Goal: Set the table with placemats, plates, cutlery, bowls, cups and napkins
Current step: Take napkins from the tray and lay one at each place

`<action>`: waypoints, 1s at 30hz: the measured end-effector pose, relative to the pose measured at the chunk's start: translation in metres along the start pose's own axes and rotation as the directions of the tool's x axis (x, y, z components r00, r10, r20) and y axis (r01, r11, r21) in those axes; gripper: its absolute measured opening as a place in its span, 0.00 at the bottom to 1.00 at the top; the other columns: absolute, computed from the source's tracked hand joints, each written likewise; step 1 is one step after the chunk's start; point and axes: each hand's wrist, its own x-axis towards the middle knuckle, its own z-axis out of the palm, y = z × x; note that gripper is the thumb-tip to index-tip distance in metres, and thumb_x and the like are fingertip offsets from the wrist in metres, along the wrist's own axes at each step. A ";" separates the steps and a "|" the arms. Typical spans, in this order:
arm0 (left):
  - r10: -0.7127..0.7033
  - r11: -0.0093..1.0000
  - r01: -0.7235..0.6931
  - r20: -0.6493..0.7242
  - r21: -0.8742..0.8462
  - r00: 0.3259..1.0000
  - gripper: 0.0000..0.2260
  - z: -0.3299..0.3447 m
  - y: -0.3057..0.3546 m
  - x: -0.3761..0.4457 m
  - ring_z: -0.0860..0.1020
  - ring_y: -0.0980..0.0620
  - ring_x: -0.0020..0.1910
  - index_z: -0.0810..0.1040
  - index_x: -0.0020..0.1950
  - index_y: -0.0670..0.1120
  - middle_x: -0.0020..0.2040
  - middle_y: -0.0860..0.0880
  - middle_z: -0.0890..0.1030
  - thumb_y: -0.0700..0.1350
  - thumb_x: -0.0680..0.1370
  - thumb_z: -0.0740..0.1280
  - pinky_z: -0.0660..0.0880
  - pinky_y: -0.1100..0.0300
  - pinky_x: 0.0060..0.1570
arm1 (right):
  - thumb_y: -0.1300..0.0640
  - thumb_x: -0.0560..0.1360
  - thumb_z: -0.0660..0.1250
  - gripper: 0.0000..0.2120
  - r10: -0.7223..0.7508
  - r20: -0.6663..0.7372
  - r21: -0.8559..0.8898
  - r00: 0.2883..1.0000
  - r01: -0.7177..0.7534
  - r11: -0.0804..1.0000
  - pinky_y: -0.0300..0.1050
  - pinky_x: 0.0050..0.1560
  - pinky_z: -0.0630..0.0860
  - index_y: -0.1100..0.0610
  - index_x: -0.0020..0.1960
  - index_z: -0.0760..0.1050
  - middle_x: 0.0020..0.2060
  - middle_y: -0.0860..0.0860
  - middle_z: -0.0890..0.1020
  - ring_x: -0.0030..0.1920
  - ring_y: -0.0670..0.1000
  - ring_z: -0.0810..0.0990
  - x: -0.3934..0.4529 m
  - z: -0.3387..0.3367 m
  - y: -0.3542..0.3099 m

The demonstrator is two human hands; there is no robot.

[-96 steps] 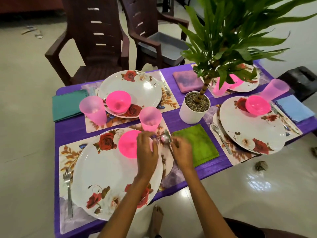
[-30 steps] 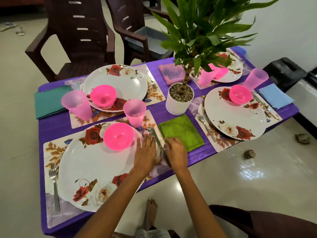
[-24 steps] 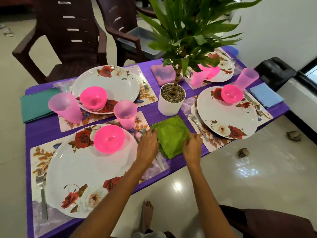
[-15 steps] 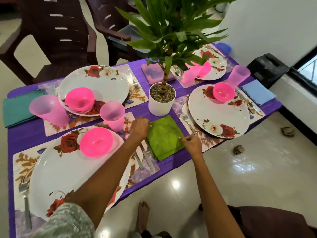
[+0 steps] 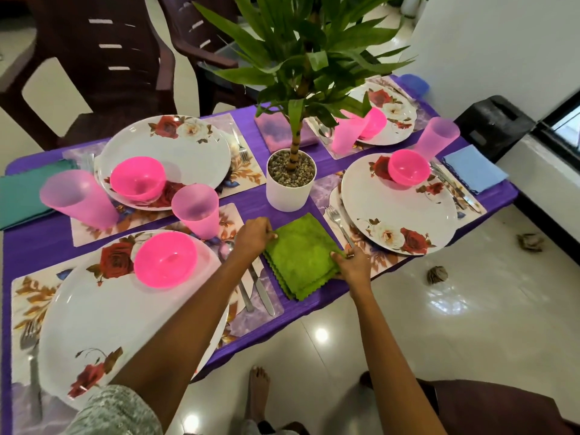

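Green napkin [image 5: 303, 255], folded, scalloped edge, lying on the purple tablecloth [image 5: 40, 246] near the front edge, between the near placemat [image 5: 251, 312] and the right-hand placemat [image 5: 386, 262]. Left hand [image 5: 254, 238]: fingers curled, pinching the napkin's far left corner. Right hand [image 5: 353, 265]: fingers pinching the napkin's right corner, just beside the fork [image 5: 339, 224] of the right-hand setting. Near setting: large white rose-patterned plate [image 5: 103, 309] carrying a pink bowl [image 5: 165, 259]; spoon [image 5: 237, 277] and knife [image 5: 262, 291] side by side on the placemat to the plate's right, partly crossed by the left forearm; second fork [image 5: 31, 356] to the plate's left; pink cup [image 5: 197, 210] upright behind. Right-hand setting: white floral plate [image 5: 401, 208] with small pink bowl [image 5: 409, 167], pink cup [image 5: 436, 138], blue napkin [image 5: 474, 172]. Far left setting: plate [image 5: 175, 149], pink bowl [image 5: 138, 183], pink cup [image 5: 75, 199], teal napkin [image 5: 18, 196]. Centre: white pot [image 5: 288, 196] filled with pebbles, holding a leafy green plant [image 5: 301, 51], just behind the green napkin. Brown plastic chairs [image 5: 103, 58] stand beyond the table.
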 end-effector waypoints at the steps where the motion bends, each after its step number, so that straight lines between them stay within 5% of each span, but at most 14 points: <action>1: -0.002 1.000 0.002 -0.014 -0.024 1.000 0.08 0.000 -0.002 0.001 0.78 0.43 0.50 0.78 0.46 0.44 0.49 0.43 0.81 0.47 0.74 0.71 0.73 0.54 0.44 | 0.58 0.73 0.71 0.11 0.004 0.011 0.009 1.000 -0.005 1.000 0.58 0.41 0.82 0.59 0.44 0.68 0.48 0.58 0.77 0.48 0.59 0.81 -0.001 0.001 0.000; 5: -0.017 0.996 0.014 -0.036 -0.083 0.999 0.06 -0.001 -0.006 0.003 0.79 0.45 0.48 0.78 0.40 0.46 0.47 0.44 0.82 0.46 0.72 0.74 0.70 0.57 0.42 | 0.59 0.73 0.71 0.12 0.027 0.053 0.047 0.998 -0.030 0.998 0.56 0.39 0.82 0.60 0.48 0.68 0.51 0.59 0.76 0.50 0.59 0.80 -0.001 -0.001 0.001; 10: -0.029 0.993 0.023 -0.056 -0.113 0.998 0.06 -0.005 -0.007 0.003 0.79 0.45 0.49 0.77 0.39 0.46 0.47 0.43 0.82 0.43 0.71 0.74 0.70 0.57 0.44 | 0.61 0.73 0.71 0.13 0.061 0.118 0.066 0.991 -0.069 0.995 0.57 0.38 0.82 0.57 0.40 0.66 0.48 0.59 0.76 0.51 0.60 0.80 -0.002 0.000 0.000; 16: -0.019 0.993 0.010 -0.070 -0.116 0.997 0.05 -0.005 -0.006 0.001 0.78 0.44 0.49 0.78 0.43 0.44 0.49 0.42 0.82 0.43 0.72 0.73 0.69 0.58 0.42 | 0.56 0.73 0.71 0.13 0.021 0.115 -0.065 0.993 -0.014 0.998 0.56 0.39 0.82 0.59 0.45 0.67 0.45 0.57 0.77 0.37 0.54 0.81 -0.005 -0.001 -0.003; 18: -0.014 0.995 0.007 -0.074 -0.096 0.997 0.09 -0.005 -0.004 -0.002 0.77 0.42 0.52 0.78 0.50 0.42 0.52 0.41 0.80 0.44 0.73 0.73 0.71 0.56 0.45 | 0.52 0.73 0.71 0.16 -0.041 0.097 -0.178 0.994 0.058 0.982 0.57 0.45 0.81 0.59 0.49 0.67 0.47 0.56 0.78 0.39 0.55 0.80 -0.008 -0.001 -0.002; 20: 0.057 0.998 -0.060 -0.134 -0.015 0.989 0.17 -0.004 -0.002 -0.007 0.74 0.40 0.57 0.75 0.59 0.41 0.56 0.39 0.76 0.45 0.73 0.72 0.72 0.51 0.52 | 0.47 0.72 0.71 0.23 -0.182 0.022 -0.323 0.983 0.179 0.929 0.52 0.50 0.77 0.59 0.57 0.68 0.54 0.57 0.76 0.52 0.56 0.77 -0.013 -0.001 0.002; 24: 0.293 0.945 -0.238 -0.254 0.227 0.922 0.18 0.003 -0.005 -0.025 0.71 0.38 0.58 0.75 0.62 0.41 0.58 0.38 0.74 0.41 0.73 0.70 0.71 0.47 0.54 | 0.48 0.73 0.70 0.23 -0.511 -0.052 -0.628 0.858 0.370 0.685 0.52 0.56 0.72 0.59 0.63 0.71 0.60 0.59 0.72 0.62 0.58 0.71 -0.026 0.007 0.003; 28: 0.227 0.952 -0.169 -0.217 0.257 0.949 0.18 0.010 -0.017 -0.030 0.73 0.37 0.57 0.74 0.65 0.42 0.57 0.38 0.74 0.38 0.75 0.66 0.71 0.46 0.54 | 0.50 0.75 0.68 0.23 -0.389 -0.039 -0.625 0.921 0.281 0.728 0.53 0.61 0.69 0.60 0.65 0.70 0.62 0.60 0.73 0.63 0.60 0.71 -0.014 0.008 0.003; 30: 0.184 0.967 -0.146 -0.177 0.210 0.967 0.17 0.009 -0.018 -0.026 0.75 0.37 0.56 0.74 0.65 0.42 0.55 0.37 0.76 0.38 0.75 0.66 0.71 0.47 0.55 | 0.53 0.75 0.68 0.18 -0.306 0.011 -0.528 0.952 0.266 0.807 0.47 0.52 0.71 0.59 0.62 0.72 0.55 0.59 0.79 0.57 0.58 0.76 -0.005 0.005 -0.001</action>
